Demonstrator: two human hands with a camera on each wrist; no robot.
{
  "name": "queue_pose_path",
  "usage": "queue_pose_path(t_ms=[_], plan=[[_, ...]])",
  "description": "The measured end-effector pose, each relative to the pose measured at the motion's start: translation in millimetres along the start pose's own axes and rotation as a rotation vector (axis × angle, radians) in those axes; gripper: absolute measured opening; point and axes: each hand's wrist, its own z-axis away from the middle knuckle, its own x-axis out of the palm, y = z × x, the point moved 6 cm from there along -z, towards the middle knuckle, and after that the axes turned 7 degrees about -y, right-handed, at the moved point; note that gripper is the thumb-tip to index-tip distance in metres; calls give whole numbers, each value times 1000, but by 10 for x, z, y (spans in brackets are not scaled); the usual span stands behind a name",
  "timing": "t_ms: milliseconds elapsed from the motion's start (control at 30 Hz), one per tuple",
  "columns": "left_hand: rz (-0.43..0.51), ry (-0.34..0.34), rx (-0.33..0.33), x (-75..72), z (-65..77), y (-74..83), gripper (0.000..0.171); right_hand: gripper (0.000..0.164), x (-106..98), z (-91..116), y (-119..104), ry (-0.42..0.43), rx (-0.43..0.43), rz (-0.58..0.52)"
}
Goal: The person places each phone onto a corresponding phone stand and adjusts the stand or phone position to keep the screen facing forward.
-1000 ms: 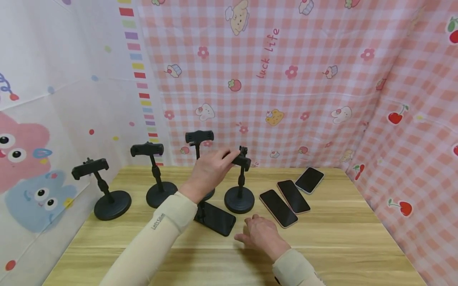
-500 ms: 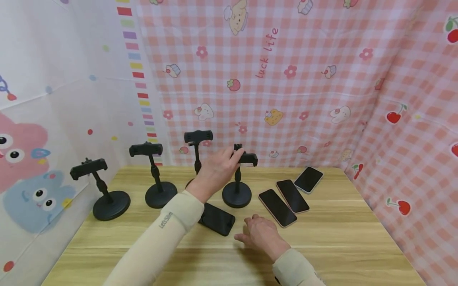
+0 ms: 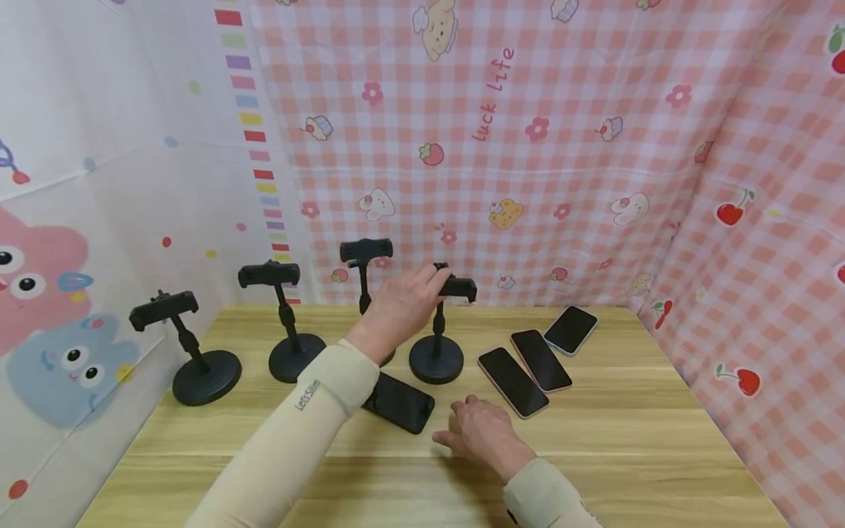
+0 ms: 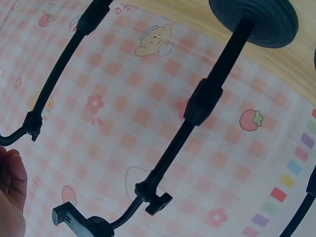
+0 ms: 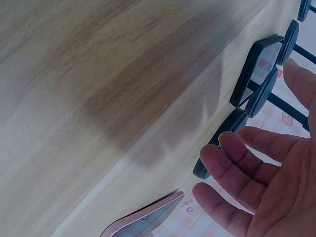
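Observation:
My left hand [image 3: 404,304] reaches over to the rightmost black phone stand [image 3: 437,359] and grips the left end of its clamp, which the fingers partly cover. The stand is upright, its round base on the table. In the left wrist view, fingers [image 4: 14,170] show at the left edge, close to that stand's bent neck. My right hand [image 3: 485,438] hovers low over the table with its fingers loosely extended and nothing in them. Left of it lies a black phone [image 3: 401,404], partly hidden by the left wrist. A pink-edged phone [image 3: 513,383] lies just beyond the right hand.
Three more black stands hold their places to the left: one at far left [image 3: 207,378], another beside it [image 3: 297,358], and a taller one [image 3: 366,251] partly behind the left arm. Two further phones, one pink-edged [image 3: 541,360] and one pale-edged [image 3: 571,330], lie at the back right.
The rightmost stand has shifted slightly back and left, and its clamp has turned from slanting to nearly level, with my left hand on it. My right hand has stayed in place.

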Motion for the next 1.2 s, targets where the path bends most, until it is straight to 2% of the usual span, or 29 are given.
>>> queue_pose_path(t_ms=[267, 533, 733, 933, 1100, 1200], plan=[[28, -4, -10, -29, -13, -50, 42, 70, -68, 9, 8, 56, -18, 5], [176, -186, -53, -68, -120, -122, 41, 69, -50, -7, -16, 31, -23, -22], [238, -249, -96, -97, -165, -162, 37, 69, -27, -20, -45, 31, -18, 2], [212, -219, -108, -113, -135, -140, 41, 70, -24, -47, -54, 16, -13, -6], [143, -170, -95, -112, -121, -113, 42, 70, -29, -81, -103, 46, -33, -11], [133, -150, -103, -107, -93, -116, 48, 71, -25, -116, -151, 81, -53, -12]])
